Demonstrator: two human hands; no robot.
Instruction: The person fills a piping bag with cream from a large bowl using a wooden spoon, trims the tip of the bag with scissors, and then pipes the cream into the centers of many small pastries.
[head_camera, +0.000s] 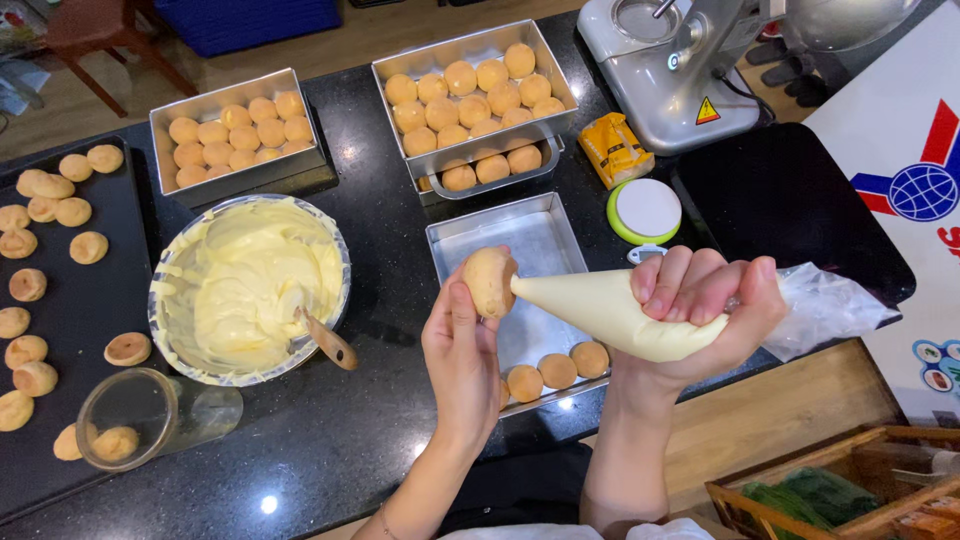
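My left hand holds a small round golden puff up above a shallow metal tray. My right hand squeezes a piping bag full of pale cream; its tip is pressed into the puff. Three filled puffs lie along the tray's near edge. A large bowl of yellow cream with a wooden-handled tool stands to the left.
Two metal pans packed with puffs sit at the back. A dark baking sheet at left carries several loose puffs. A clear cup, a green-rimmed kitchen scale, a yellow packet and a stand mixer are nearby.
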